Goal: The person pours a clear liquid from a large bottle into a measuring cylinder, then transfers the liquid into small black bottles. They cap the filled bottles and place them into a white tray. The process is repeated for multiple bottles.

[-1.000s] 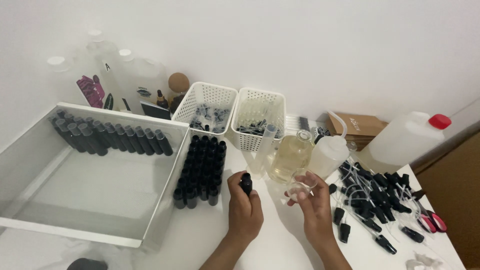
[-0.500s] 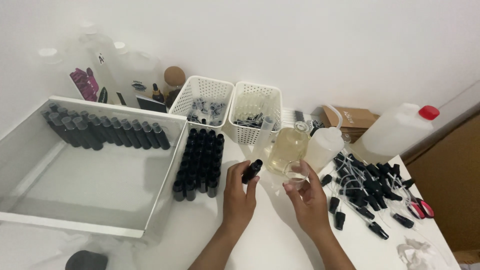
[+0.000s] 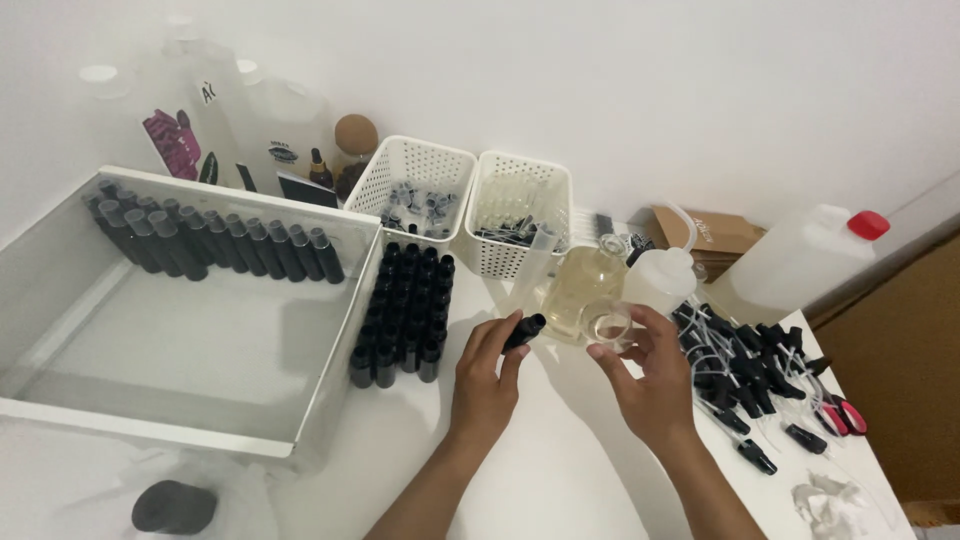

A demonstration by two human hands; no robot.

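Observation:
My left hand [image 3: 485,380] grips a small black vial [image 3: 523,331], tilted with its mouth toward the right. My right hand [image 3: 650,380] holds a small clear glass beaker [image 3: 607,326] by its rim, close to the vial's mouth. Just behind both stands a glass bottle of pale yellow liquid [image 3: 582,290] and a tall clear measuring cylinder [image 3: 530,270]. A block of upright black vials [image 3: 402,315] stands to the left of my left hand.
A white tray [image 3: 330,385] at left holds a row of capped black vials [image 3: 215,245]. Two white baskets [image 3: 465,205] sit at the back. A squeeze bottle [image 3: 660,280], a large jug with a red cap [image 3: 800,265], several black spray pumps [image 3: 750,375] and red scissors [image 3: 843,415] lie right.
My left hand tipped the black vial from upright to slanting right. My right hand raised the beaker up beside the vial's mouth. The view shifted slightly.

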